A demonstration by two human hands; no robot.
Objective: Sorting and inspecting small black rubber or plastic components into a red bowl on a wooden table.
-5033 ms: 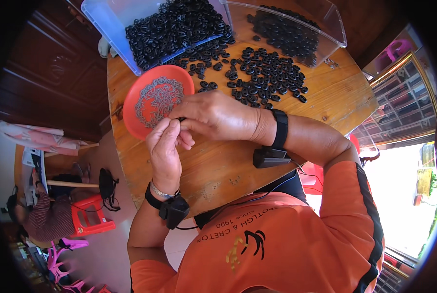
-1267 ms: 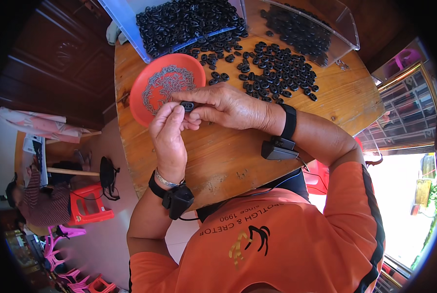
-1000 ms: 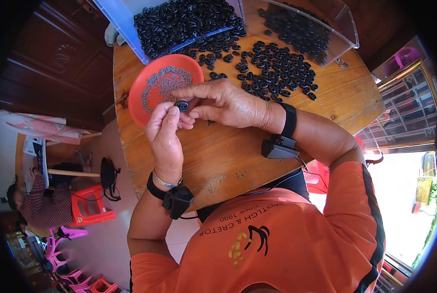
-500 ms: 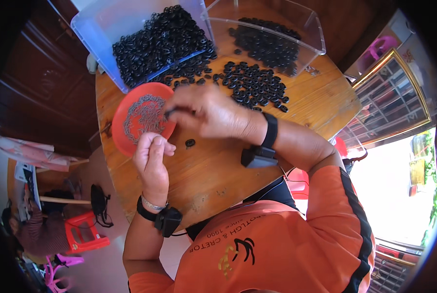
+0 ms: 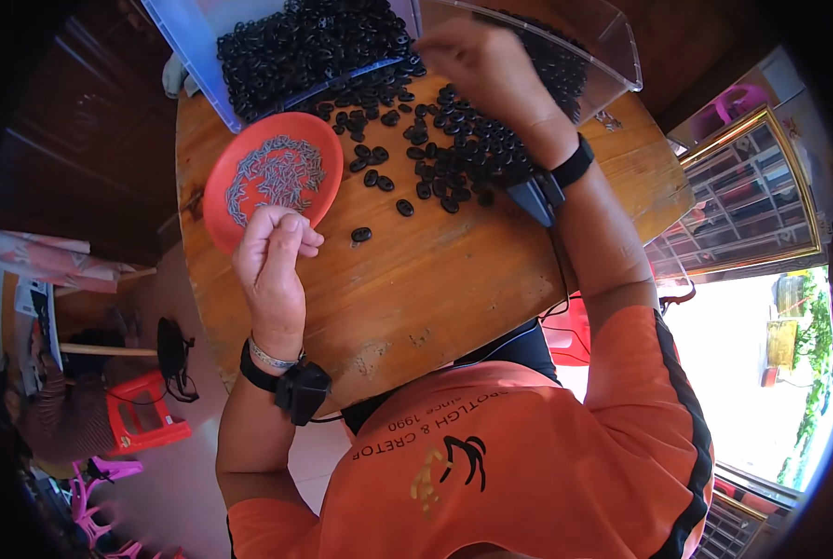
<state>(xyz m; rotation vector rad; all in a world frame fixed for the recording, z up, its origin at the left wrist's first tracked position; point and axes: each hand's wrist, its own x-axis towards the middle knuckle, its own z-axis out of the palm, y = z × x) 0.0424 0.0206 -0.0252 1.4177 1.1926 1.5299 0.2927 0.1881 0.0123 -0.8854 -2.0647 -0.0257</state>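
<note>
My left hand [image 5: 275, 265] is at the near rim of an orange plate [image 5: 221, 191], thumb pressed to the bent fingers in a pinch. Whatever it may hold is hidden. Many small grey metal pins [image 5: 291, 174] lie on the plate. My right hand [image 5: 486, 70] is raised over the far side of the table, between two plastic bins, with its fingers loosely bent and apart; no object shows in them. Below it spreads a pile of small black oval pieces with holes [image 5: 472, 154]. One single black oval piece [image 5: 361, 235] lies apart, right of my left hand.
A bluish clear bin [image 5: 193, 70] heaped with black pieces lies tipped at the far left. Another clear bin [image 5: 612, 65] with black pieces stands at the far right. Everything rests on a wooden table [image 5: 416, 307]. A red stool [image 5: 146, 415] is on the floor at left.
My right hand has moved from beside the plate to the far right, above the pile, and the dark piece seen in it no longer shows. More black pieces lie scattered toward the middle.
</note>
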